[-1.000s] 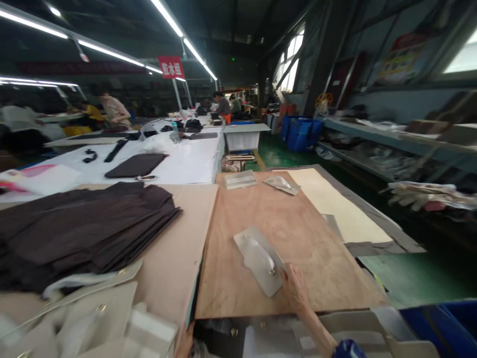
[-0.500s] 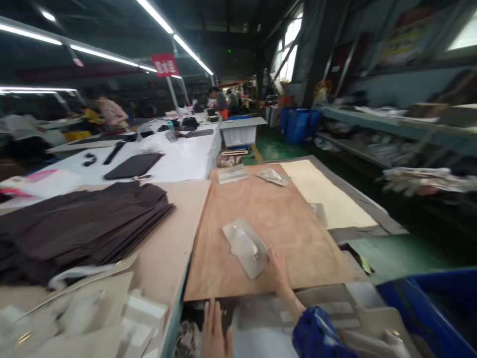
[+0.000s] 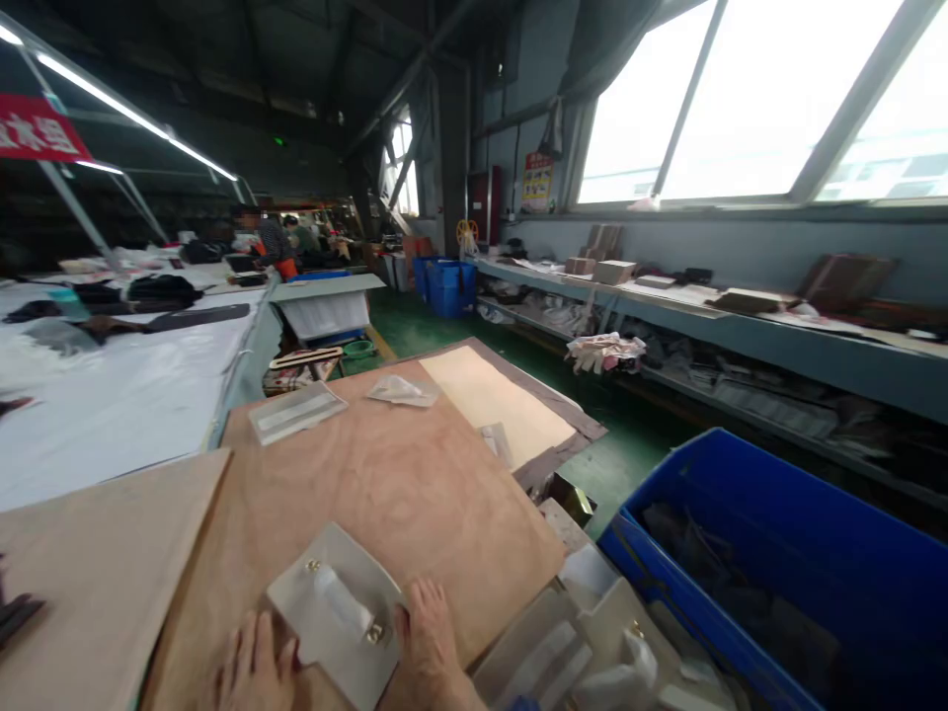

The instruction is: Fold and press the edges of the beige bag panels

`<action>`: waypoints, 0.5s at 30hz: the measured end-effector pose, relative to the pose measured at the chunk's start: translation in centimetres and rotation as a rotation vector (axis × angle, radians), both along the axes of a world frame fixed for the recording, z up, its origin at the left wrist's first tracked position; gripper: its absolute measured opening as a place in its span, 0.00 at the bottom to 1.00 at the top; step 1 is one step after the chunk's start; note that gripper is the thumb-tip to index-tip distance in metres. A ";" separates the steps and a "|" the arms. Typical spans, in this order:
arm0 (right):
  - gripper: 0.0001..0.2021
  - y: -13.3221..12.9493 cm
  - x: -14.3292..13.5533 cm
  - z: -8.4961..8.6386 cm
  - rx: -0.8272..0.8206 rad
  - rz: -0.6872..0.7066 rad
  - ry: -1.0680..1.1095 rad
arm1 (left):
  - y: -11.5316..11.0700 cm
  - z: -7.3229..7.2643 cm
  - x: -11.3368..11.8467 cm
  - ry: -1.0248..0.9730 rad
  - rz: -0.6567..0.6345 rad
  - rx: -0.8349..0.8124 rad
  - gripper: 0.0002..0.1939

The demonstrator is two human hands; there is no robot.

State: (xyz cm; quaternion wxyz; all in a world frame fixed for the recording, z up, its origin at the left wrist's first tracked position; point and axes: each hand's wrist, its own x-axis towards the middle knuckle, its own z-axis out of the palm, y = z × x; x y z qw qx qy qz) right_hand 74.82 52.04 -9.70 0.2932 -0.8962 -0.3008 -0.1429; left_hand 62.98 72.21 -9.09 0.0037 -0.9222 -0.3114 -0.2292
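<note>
A beige bag panel (image 3: 300, 592) lies flat on the brown wooden board (image 3: 355, 484). It carries two gold-coloured rings, with a white-wrapped strip (image 3: 342, 602), perhaps a handle, between them. My left hand (image 3: 256, 664) rests on the board by the panel's lower left edge, its fingers stretched out. At the panel's right edge lies my right hand (image 3: 431, 624), fingers extended on the board and the thumb against or just beside the edge. Neither hand is wrapped around anything.
Two wrapped beige pieces, one pale (image 3: 297, 411) and one crumpled (image 3: 404, 391), lie at the board's far end. More beige panels (image 3: 548, 642) are piled at lower right beside a blue bin (image 3: 730, 513). A long shelf (image 3: 688, 306) runs along the wall.
The view has swung to the right. My left hand has moved from the board's front edge onto the board, beside the panel. My right hand stays at the panel's right side.
</note>
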 end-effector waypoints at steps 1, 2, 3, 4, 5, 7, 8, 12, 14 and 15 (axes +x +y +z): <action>0.09 -0.1 0.0 -0.2 0.025 0.005 -0.008 | 0.2 0.1 0.8 0.018 0.004 0.009 0.34; 0.08 -0.1 0.1 -0.4 0.052 0.008 -0.013 | 0.5 0.2 1.6 0.043 0.001 0.017 0.31; 0.08 -0.2 0.2 -0.6 0.081 0.015 -0.018 | 0.9 0.3 2.4 0.069 0.003 0.025 0.28; 0.08 -0.1 0.3 -0.8 0.110 0.023 -0.023 | 1.4 0.4 3.1 0.094 0.009 0.032 0.27; 0.08 -0.1 0.5 -1.1 0.138 0.031 -0.029 | 1.9 0.5 3.8 0.119 0.015 0.036 0.25; 0.09 0.2 0.8 -1.4 0.183 0.043 -0.043 | 3.1 0.7 5.2 0.161 0.034 0.040 0.24; 0.10 0.3 0.9 -1.5 0.200 0.046 -0.049 | 3.7 0.7 5.8 0.180 0.045 0.039 0.23; 0.10 0.9 1.1 -1.6 0.217 0.027 -0.066 | 4.9 0.8 7.4 0.236 0.067 0.024 0.25; 0.08 1.1 1.1 -1.4 0.204 0.008 -0.075 | 4.9 0.9 7.7 0.249 0.069 0.017 0.26; 0.07 1.1 1.1 -1.3 0.195 0.001 -0.080 | 4.8 1.0 7.8 0.252 0.073 0.014 0.27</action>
